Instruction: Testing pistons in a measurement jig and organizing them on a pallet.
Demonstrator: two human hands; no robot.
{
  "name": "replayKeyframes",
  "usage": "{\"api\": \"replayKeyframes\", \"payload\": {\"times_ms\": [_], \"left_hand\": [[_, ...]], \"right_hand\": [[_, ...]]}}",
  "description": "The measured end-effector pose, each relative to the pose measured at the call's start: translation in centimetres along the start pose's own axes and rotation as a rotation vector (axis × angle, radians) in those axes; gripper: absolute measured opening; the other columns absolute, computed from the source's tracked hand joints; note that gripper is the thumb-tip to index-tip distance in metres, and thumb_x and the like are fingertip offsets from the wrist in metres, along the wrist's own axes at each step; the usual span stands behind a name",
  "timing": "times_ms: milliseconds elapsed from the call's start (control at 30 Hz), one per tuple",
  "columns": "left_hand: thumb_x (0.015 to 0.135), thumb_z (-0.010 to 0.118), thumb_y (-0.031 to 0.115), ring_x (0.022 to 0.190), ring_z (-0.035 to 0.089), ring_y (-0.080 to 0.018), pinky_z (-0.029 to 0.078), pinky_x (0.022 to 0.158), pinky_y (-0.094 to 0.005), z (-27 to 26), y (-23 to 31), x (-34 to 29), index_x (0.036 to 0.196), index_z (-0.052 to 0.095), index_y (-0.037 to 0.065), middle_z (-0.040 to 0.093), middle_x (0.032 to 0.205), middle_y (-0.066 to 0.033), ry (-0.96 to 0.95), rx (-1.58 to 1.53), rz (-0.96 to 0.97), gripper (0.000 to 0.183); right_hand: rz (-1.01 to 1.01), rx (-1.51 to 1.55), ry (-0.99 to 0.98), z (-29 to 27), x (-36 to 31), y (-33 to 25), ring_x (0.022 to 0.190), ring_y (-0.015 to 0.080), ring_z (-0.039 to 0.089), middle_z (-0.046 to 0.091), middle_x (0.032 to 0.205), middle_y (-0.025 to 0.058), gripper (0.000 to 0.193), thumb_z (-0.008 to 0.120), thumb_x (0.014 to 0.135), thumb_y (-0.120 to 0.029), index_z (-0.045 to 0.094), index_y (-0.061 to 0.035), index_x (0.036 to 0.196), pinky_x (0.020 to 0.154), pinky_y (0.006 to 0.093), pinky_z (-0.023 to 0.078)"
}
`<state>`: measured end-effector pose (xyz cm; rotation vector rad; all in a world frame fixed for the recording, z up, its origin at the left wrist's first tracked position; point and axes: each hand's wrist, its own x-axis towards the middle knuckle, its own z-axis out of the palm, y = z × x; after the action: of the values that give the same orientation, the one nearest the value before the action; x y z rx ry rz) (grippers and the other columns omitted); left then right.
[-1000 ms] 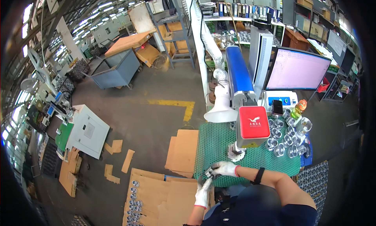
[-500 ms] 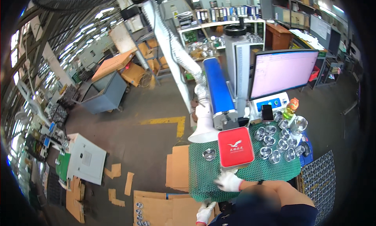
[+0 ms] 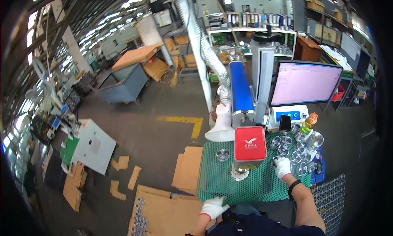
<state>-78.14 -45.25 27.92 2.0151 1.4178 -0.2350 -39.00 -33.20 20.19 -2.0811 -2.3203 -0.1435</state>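
My right hand [image 3: 281, 167], in a white glove, reaches over the right side of the green mesh mat [image 3: 217, 187]. Its fingers close on a metal piston at the near left edge of a cluster of pistons [image 3: 295, 157]; the glove hides most of that piece. Gloved too, my left hand [image 3: 213, 207] rests at the mat's near left edge, fingers extended and holding nothing. Between them, farther back, is a red-topped box [image 3: 250, 144] with a white bird emblem. Beneath it a shiny part, partly hidden, sits on a pale round base [image 3: 239, 175]. A single piston [image 3: 222, 155] stands left of the box.
Behind the box stand a blue machine body [image 3: 240, 86], a white extraction funnel [image 3: 221, 131] and a monitor [image 3: 306, 84]. A phone [image 3: 285, 123] and an orange-capped bottle [image 3: 310, 123] are beyond the pistons. Cardboard [image 3: 163, 211] bearing several pistons lies at lower left.
My right hand has moved from the front of the red-topped box to the pistons at the right. The left hand has come up onto the mat's edge. The whole view has shifted.
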Motion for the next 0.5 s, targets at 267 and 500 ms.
{"api": "replayKeyframes", "payload": {"times_ms": [267, 500], "left_hand": [[0.09, 0.056, 0.054, 0.114, 0.062, -0.0353, 0.048, 0.098, -0.0451, 7.0, -5.9, -10.6, 0.134, 0.057, 0.011, 0.065, 0.124, -0.0191, 0.286, -0.153, -0.392, 0.062], [0.089, 0.06, 0.057, 0.122, 0.058, -0.0355, 0.045, 0.105, -0.0418, 7.6, -4.8, -13.0, 0.14, 0.052, 0.009, 0.061, 0.132, -0.0208, 0.367, -0.532, -0.396, 0.07]], "right_hand": [[0.157, 0.426, 0.144, -0.2, -6.9, -8.3, 0.073, 0.0342, 0.068, 0.068, 0.076, 0.0174, 0.012, 0.07, 0.078, -0.018, 0.07, -0.0066, 0.081, 0.072, 0.0424, 0.054], [0.594, 2.085, -1.079, -8.8, -6.5, -21.8, 0.093, 0.0241, 0.065, 0.071, 0.107, 0.0085, 0.031, 0.058, 0.097, -0.027, 0.066, -0.0024, 0.114, 0.079, 0.0362, 0.051]]}}
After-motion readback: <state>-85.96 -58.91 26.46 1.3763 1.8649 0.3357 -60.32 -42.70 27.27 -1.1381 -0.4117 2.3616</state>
